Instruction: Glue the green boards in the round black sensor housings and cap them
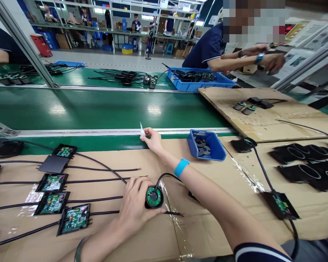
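Note:
My left hand (135,202) is wrapped round a black round housing with a green circuit board (154,197) facing up and a black cable rising from it. Farther forward, at the metal rail, my right hand (152,140) pinches a small white bottle with a thin pointed nozzle (142,131), tip upward. A blue wristband (182,168) is on my right wrist. Left of my left hand lie several open black boxes with green circuit boards (74,218), cables running out both sides. One black box has a flat grey cover (53,164) beside it.
A blue bin (206,145) with grey ring-like parts stands right of my right hand. Cardboard (202,225) covers the bench. Black housings (303,153) lie at right. Beyond the rail runs a green belt (98,109); a co-worker (207,47) works behind a blue tray (177,82).

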Available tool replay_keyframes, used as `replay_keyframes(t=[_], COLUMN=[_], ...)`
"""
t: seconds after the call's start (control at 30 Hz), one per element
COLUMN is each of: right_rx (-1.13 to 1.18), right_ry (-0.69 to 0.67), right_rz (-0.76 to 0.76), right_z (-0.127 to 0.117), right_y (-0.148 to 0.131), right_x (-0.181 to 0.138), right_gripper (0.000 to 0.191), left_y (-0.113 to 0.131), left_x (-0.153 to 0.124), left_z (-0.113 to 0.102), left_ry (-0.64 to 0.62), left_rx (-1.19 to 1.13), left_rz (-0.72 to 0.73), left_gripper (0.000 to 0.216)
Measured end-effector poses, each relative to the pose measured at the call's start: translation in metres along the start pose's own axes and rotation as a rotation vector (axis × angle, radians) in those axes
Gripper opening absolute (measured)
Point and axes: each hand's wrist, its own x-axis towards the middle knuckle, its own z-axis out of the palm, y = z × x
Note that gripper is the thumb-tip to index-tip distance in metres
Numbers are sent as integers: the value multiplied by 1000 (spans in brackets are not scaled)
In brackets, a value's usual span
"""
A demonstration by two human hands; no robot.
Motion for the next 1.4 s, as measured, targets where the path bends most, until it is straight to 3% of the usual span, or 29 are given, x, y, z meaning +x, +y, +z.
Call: replay_keyframes(t=[0.13,0.27,0.33,0.43,0.5,0.57,0.67,0.83,1.07,1.2,1.3,1.4], right_rx=[-79,-160,-198,-230,-261,-294,-319,-291,-211,-156,-134,-131], right_ry=[-34,-78,-132,-357,-493,-527,-435,-252,-194,-182,-162,-129], right_rz=[-10,-9,-37,-111,-132,-138,-162,-142,-74,-51,-42,-45], right_z=[0,-19,-37,-69,-87,-100,-111,-115,-112,-109,-106,-103], right_y=[5,-11,-28,-55,-68,-74,-72,-57,-46,-43,-41,-39], right_x=[1,-14,-32,-74,-104,-130,-154,-168,-176,-176,-177,-176], right_gripper=[25,45,41,22,30,31,20,17,18,17,14,11], left_y=[0,0,0,-2,-2,-3,-2,1,4,9,24,55], left_x=[1,0,-1,-1,-1,-1,2,16,22,24,54,117], left_z=[-3,-11,-14,-14,-10,-6,-1,5,11,-8,-32,-34], left_ry=[-24,-88,-90,-62,-30,9,66,66,37,-69,-209,-284], left_rx=[-3,-6,-17,-64,-129,-191,-220,-207,-90,-18,63,371], left_rz=[-6,43,68,48,16,-14,-29,-29,-71,-54,66,258], left_gripper=[55,62,59,47,45,45,45,43,42,47,53,28])
